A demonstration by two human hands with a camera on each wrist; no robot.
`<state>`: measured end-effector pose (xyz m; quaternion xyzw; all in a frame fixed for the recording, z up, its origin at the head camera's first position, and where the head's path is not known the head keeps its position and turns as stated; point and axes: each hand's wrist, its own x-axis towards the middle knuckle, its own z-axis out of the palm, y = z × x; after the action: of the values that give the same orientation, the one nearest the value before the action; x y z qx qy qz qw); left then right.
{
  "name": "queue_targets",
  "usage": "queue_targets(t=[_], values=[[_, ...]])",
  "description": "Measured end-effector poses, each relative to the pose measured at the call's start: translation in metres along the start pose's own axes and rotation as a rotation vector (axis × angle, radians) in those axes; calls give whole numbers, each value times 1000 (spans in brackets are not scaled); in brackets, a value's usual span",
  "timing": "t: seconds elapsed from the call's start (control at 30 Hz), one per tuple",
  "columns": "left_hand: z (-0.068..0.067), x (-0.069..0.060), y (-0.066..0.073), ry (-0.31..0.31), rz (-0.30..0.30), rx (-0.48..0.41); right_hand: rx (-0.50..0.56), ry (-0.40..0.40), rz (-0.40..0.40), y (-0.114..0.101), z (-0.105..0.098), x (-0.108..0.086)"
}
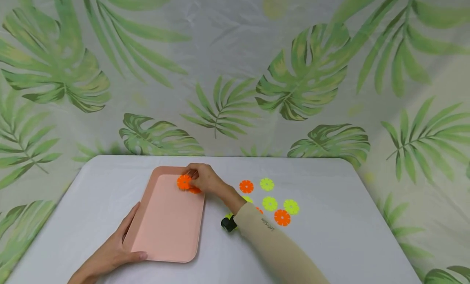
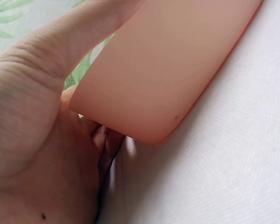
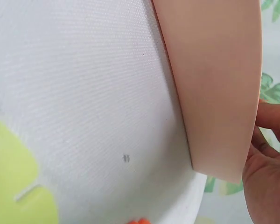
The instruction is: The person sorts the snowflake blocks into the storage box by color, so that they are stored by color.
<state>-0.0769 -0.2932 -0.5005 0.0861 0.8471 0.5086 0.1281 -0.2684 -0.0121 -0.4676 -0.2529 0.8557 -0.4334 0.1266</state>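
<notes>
One orange disc [image 1: 184,182] — pinched at right fingertips [image 1: 196,183].

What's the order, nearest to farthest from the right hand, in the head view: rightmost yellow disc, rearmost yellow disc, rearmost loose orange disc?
1. Rearmost loose orange disc: right of the right hand.
2. Rearmost yellow disc: right of that.
3. Rightmost yellow disc: farther right, lower in view.

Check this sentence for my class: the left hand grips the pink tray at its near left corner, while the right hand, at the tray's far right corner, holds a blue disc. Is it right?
Not quite: the disc is orange, not blue, as the head view shows. The left hand, pink tray and right hand are described correctly.
</notes>
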Motion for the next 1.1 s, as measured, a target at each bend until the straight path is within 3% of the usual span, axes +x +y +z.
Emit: queue_targets(t=[0.2,0.47,0.83,1.1], values=[[0,0,-2,-2,3,-10,-27,-8,-14,-6,7,5],[0,-4,-3,13,47,61,-66,-25,-11,-9,17,7],[1,2,-2,5,25,-5,-144,1,28,-9,18,9],[1,1,-2,8,12,-12,-63,7,48,-7,20,10]])
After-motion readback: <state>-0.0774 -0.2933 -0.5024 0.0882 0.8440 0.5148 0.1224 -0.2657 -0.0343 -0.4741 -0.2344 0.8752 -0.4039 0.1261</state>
